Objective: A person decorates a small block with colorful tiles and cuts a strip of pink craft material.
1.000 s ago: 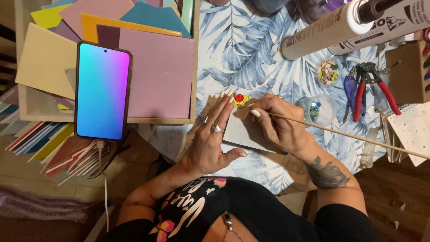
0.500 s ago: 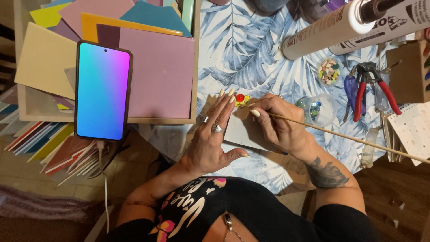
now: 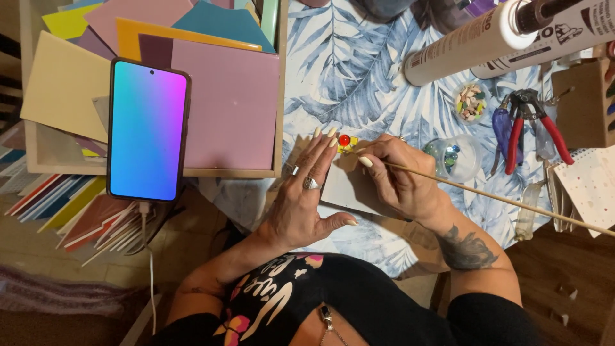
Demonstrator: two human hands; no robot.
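Two hands on the bench, unchanged from earlier: left hand [image 3: 306, 200] spread flat on the grey tile [image 3: 349, 187]; right hand [image 3: 402, 178] pinching a thin wooden stick [image 3: 512, 202], tip beside the red bead [image 3: 344, 140].

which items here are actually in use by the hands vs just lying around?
In use: left hand flat on the tile; right hand holding the stick; red bead on the yellow piece.

Lying about: phone, pliers, tubes, bead cups, coloured sheets.
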